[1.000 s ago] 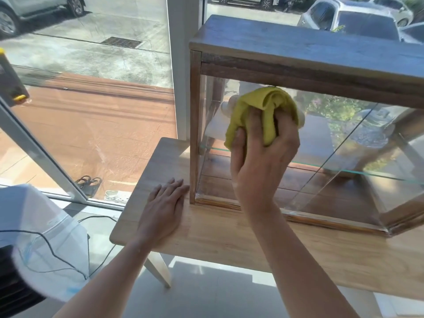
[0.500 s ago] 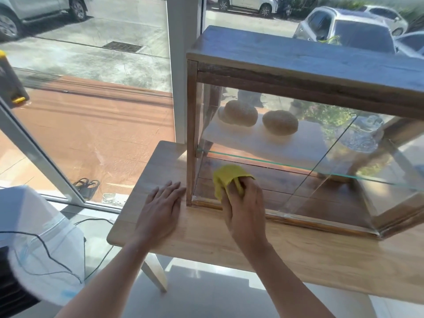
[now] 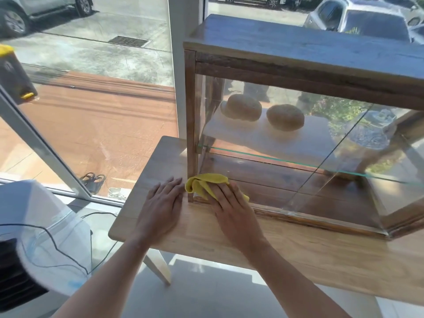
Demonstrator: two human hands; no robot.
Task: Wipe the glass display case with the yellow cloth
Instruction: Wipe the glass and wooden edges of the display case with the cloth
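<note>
The right hand (image 3: 231, 211) presses the yellow cloth (image 3: 206, 183) flat against the low, near-left corner of the glass display case (image 3: 286, 143), fingers spread over the bunched fabric rather than curled round it, so the cloth is pinned between palm and pane. The left hand (image 3: 160, 207) lies open, palm down, on the wooden table (image 3: 298, 253) just left of the case's corner post, holding nothing; it seems to be a brace.

From where the cloth sits, nearly all of the front pane lies to the right and above it. The case is long from left to right, so I judge the next strokes have to run rightward along that axis, and the right hand, already on the glass, is the one placed for it.

The cloth looks soft and crumpled, with a fold poking out on the left, touching the post. The case has a dark, weathered wood frame and a flat plank top, clear panes with sun glare, and a thin glass shelf inside. On that shelf rest two round, rough-crusted buns (image 3: 263, 112) on a pale board. The table is lighter, smooth-grained wood with a rounded corner.
</note>
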